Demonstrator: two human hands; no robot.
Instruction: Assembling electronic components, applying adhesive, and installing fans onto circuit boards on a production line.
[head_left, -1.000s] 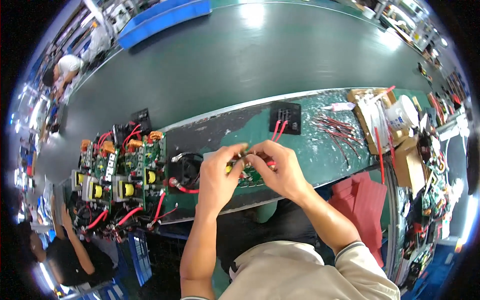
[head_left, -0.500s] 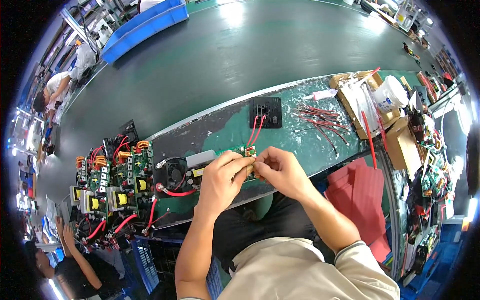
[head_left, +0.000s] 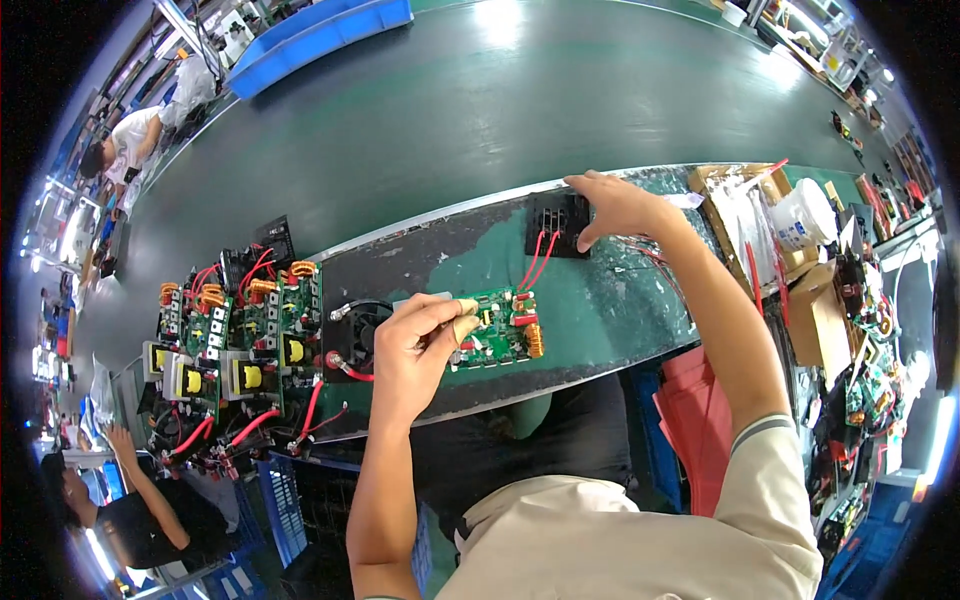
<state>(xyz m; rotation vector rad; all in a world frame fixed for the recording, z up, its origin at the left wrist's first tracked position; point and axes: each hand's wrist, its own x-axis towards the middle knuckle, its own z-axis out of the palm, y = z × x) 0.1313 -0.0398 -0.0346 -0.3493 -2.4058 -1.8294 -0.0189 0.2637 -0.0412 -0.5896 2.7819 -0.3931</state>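
My left hand [head_left: 425, 340] pinches the left part of a green circuit board [head_left: 495, 345], thumb and fingers together; they hide where it meets the fan unit. The board carries a copper-coloured coil [head_left: 535, 341] at its right end. Two red wires [head_left: 540, 262] run from it up to a black square panel [head_left: 546, 240] with sockets, lying on the bench. Over the panel's right side is my right hand [head_left: 630, 212], thumb and fingers spread around its edges; whether it grips the panel is unclear. Left of my left hand sits a black fan [head_left: 365, 330] with a red cable.
Several assembled boards [head_left: 240, 345] with yellow-cored transformers stand at the left. Loose red wires [head_left: 655, 255] lie beyond my right forearm. Further right are a cardboard tray [head_left: 715, 185], a white tub [head_left: 803, 213] and red sheets [head_left: 695, 415]. A blue bin [head_left: 320, 45] stands at the far left.
My right hand has let go of the circuit board and moved up and right to the black panel. My left hand stays on the board, whose right part now shows. The view has shifted slightly.
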